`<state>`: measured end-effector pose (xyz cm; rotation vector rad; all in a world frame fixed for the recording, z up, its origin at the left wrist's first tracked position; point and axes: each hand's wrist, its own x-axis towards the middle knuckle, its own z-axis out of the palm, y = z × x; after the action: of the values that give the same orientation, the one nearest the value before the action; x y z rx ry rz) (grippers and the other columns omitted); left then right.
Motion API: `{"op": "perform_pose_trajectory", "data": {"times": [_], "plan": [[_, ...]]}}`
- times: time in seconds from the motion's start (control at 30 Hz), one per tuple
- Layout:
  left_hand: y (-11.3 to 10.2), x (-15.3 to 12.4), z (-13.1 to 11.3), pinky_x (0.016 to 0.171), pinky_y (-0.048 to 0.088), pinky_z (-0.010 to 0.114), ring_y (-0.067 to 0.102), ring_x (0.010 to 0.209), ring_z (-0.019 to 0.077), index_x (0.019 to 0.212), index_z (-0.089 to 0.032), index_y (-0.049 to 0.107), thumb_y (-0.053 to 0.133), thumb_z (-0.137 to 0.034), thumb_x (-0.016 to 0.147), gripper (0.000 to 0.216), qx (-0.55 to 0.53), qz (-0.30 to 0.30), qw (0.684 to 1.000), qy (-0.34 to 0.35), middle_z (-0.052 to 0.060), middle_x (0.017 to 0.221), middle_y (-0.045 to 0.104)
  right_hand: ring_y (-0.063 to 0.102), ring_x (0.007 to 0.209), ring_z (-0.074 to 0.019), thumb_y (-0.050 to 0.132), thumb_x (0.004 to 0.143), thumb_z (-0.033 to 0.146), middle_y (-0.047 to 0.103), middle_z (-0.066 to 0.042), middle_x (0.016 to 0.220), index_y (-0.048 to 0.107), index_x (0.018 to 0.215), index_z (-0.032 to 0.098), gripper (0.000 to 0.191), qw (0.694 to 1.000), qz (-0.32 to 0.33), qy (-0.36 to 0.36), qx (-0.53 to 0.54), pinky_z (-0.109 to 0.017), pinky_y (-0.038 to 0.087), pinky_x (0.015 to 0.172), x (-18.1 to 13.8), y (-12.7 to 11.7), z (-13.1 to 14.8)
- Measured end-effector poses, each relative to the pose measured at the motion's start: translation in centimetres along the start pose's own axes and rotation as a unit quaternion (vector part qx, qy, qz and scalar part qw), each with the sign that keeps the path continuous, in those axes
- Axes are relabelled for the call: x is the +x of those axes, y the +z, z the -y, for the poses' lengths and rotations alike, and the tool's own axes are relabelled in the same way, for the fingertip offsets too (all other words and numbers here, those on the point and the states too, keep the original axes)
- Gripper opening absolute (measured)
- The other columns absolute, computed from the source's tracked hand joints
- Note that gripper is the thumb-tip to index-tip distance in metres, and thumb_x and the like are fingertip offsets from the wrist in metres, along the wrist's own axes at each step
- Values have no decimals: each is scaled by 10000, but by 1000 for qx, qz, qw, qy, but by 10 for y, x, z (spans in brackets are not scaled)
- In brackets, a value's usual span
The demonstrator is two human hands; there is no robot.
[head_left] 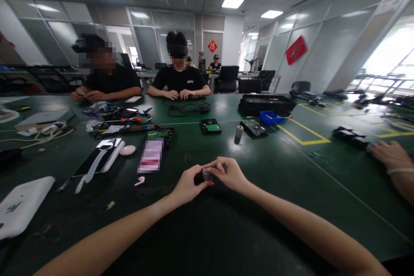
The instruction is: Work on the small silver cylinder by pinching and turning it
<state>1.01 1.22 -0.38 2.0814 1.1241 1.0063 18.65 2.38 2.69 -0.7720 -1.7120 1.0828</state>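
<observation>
A small grey metal cylinder is between my hands, just above or on the green table; whether its base touches is unclear. My left hand grips it around the side with the thumb in front. From the right, my right hand has its thumb and index fingertip pinched at the cylinder's top edge. Fingers partly cover the cylinder. A similar metal cylinder stands upright farther back. Beside that one lies a hard drive, and another hard drive with a green board is to its left.
A phone, an earbud and a pink round case lie left of my hands. Screwdrivers and cables lie behind. A blue tray is near a black housing. Another person's hand is at right; two people sit opposite.
</observation>
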Motion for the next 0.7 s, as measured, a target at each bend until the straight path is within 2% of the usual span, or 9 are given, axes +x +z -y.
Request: {"op": "perform_pose_trajectory", "data": {"times": [0.27, 0.4, 0.47, 0.6, 0.7], "plan": [[0, 0, 0, 696, 452, 274, 586, 770, 179, 915, -164, 647, 738, -309, 730, 252, 10, -1, 1000, -9, 13, 831, 630, 694, 846, -241, 661, 784, 388, 668, -42, 728, 310, 562, 215, 451, 999, -9, -6, -34, -338, 541, 717, 0, 6, -6], [-1, -1, -3, 757, 457, 292, 602, 833, 191, 1049, -198, 645, 730, -282, 741, 330, -1, 1, 1000, -1, 21, 903, 647, 677, 663, -201, 610, 824, 434, 594, 8, 601, 340, 615, 220, 403, 993, -86, -7, -75, -303, 519, 617, 3, 1, -5], [-1, -1, -4, 768, 459, 296, 604, 841, 195, 1061, -203, 644, 731, -275, 741, 339, -4, 2, 1000, -2, 24, 909, 649, 668, 644, -189, 611, 824, 434, 605, 7, 623, 363, 644, 220, 374, 992, -105, -16, -75, -309, 521, 631, 4, -3, -2], [-2, -1, -2, 724, 455, 278, 595, 797, 185, 993, -182, 658, 740, -295, 733, 295, 1, -4, 1000, 2, 18, 870, 644, 681, 874, -219, 688, 762, 387, 702, -55, 872, 414, 702, 213, 330, 997, -32, -34, -61, -363, 528, 787, 2, -4, 1], [-2, -1, -1, 693, 446, 266, 587, 775, 178, 962, -177, 660, 731, -312, 743, 266, 6, -5, 1000, 9, 12, 849, 633, 690, 862, -220, 683, 768, 345, 711, -70, 872, 408, 660, 207, 326, 998, 14, -21, -55, -361, 537, 765, 0, 1, 2]]}}
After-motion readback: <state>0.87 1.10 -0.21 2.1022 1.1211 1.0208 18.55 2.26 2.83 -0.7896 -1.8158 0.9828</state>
